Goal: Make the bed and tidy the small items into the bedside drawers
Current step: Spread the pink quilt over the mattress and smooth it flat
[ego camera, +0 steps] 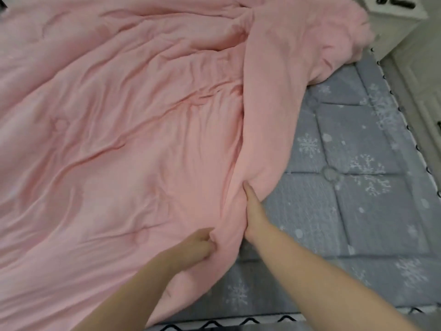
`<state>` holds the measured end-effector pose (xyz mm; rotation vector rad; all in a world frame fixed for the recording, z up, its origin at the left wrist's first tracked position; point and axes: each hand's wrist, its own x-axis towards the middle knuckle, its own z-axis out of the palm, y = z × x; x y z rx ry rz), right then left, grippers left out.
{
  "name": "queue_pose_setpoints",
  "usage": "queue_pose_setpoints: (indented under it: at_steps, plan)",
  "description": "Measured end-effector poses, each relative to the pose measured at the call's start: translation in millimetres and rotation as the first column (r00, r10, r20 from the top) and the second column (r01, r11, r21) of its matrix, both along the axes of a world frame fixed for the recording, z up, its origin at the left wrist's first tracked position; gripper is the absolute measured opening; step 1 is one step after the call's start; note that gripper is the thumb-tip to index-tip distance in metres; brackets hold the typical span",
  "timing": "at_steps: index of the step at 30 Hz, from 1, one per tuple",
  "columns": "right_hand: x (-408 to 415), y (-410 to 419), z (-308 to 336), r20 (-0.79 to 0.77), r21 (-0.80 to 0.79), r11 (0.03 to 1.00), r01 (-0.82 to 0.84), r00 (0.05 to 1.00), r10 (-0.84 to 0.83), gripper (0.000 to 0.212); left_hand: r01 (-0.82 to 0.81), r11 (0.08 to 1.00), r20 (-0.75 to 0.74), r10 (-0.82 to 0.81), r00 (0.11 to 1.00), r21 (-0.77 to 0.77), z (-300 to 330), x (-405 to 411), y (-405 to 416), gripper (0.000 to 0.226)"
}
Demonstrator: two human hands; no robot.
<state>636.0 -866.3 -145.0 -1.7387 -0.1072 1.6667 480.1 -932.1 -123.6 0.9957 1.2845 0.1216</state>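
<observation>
A wrinkled pink duvet (114, 130) covers most of the bed, its right edge folded back over itself in a long ridge. The grey snowflake-print mattress pad (353, 211) lies bare on the right. My left hand (198, 246) grips a bunch of the duvet near its lower edge, fingers curled into the cloth. My right hand (254, 211) reaches under the folded edge a little farther up; its fingers are hidden in the fabric and only the thumb shows along the fold.
A white bedside cabinet (391, 25) stands at the top right beyond the bed corner, with dark small items (396, 3) on its top. The bed's black-and-white trimmed edge (238, 322) runs along the bottom and right.
</observation>
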Motion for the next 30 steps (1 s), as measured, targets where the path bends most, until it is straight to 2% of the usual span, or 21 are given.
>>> queue_pose_setpoints:
  at_steps: [1, 3, 5, 7, 9, 11, 13, 15, 18, 20, 23, 25, 27, 29, 30]
  plan:
    - [3.6, 1.2, 14.3, 0.022, 0.004, 1.000, 0.019, 1.000, -0.019, 0.084, 0.041, 0.997, 0.013, -0.040, 0.999, -0.072, 9.1, 3.8, -15.0, 0.022]
    - [12.4, -3.7, 39.9, 0.094, 0.018, 0.998, 0.067, 0.993, -0.069, 0.081, 0.117, 0.988, 0.009, -0.117, 0.993, -0.105, 11.7, 2.6, -38.9, 0.028]
    - [25.5, -12.7, 55.8, 0.191, 0.038, 0.992, 0.124, 0.973, -0.129, 0.070, 0.145, 0.988, -0.047, -0.148, 0.988, -0.059, 13.3, -8.7, -48.3, 0.024]
    - [35.8, -20.2, 73.1, 0.236, 0.074, 0.989, 0.126, 0.962, -0.140, 0.064, 0.149, 0.989, -0.138, -0.144, 0.980, 0.022, 22.4, -14.2, -48.8, 0.010]
    - [37.8, -25.2, 93.1, 0.224, 0.128, 0.985, 0.120, 0.964, -0.146, 0.058, 0.016, 0.994, -0.151, 0.000, 0.989, 0.109, 38.7, -8.1, -42.5, 0.009]
    - [35.8, -36.7, 116.7, 0.233, 0.184, 0.977, 0.105, 0.961, -0.147, 0.048, -0.192, 0.948, -0.125, 0.229, 0.965, 0.252, 64.3, 7.7, -30.9, 0.007]
    - [29.7, -55.2, 132.9, 0.244, 0.201, 0.976, 0.083, 0.961, -0.132, 0.032, -0.327, 0.886, -0.064, 0.366, 0.928, 0.329, 86.9, 24.4, -15.2, 0.024]
    - [24.1, -83.1, 148.7, 0.283, 0.203, 0.978, 0.047, 0.953, -0.105, 0.017, -0.299, 0.892, -0.035, 0.330, 0.943, 0.340, 107.9, 42.3, 0.4, 0.046]
    - [20.8, -132.1, 163.5, 0.332, 0.237, 0.971, -0.036, 0.942, -0.046, 0.019, -0.185, 0.940, -0.073, 0.214, 0.974, 0.285, 132.7, 70.2, 16.8, 0.078]
    - [19.9, -162.1, 171.9, 0.349, 0.266, 0.960, -0.089, 0.937, -0.010, 0.020, -0.136, 0.966, -0.067, 0.154, 0.986, 0.221, 145.0, 87.3, 19.9, 0.088]
    - [27.0, -196.6, 178.6, 0.395, 0.292, 0.944, -0.156, 0.918, 0.030, 0.029, -0.066, 0.989, -0.140, 0.084, 0.987, 0.134, 155.3, 104.7, 14.1, 0.101]
    - [33.0, -213.7, 186.1, 0.399, 0.280, 0.940, -0.195, 0.914, 0.070, 0.022, -0.055, 0.993, -0.068, 0.062, 0.996, 0.100, 155.8, 114.5, 3.8, 0.090]
    - [45.1, -222.9, 188.9, 0.393, 0.269, 0.937, -0.223, 0.914, 0.105, 0.024, -0.015, 0.992, 0.003, 0.015, 1.000, 0.124, 151.5, 126.3, -6.6, 0.073]
    - [57.7, -223.0, 192.8, 0.327, 0.277, 0.944, -0.179, 0.941, 0.082, 0.032, 0.028, 0.980, 0.010, -0.031, 0.999, 0.198, 156.0, 137.3, -16.1, 0.055]
    - [66.8, -219.5, 192.6, 0.235, 0.306, 0.949, -0.078, 0.972, 0.004, 0.036, 0.048, 0.969, 0.019, -0.054, 0.998, 0.242, 160.1, 142.9, -20.3, 0.040]
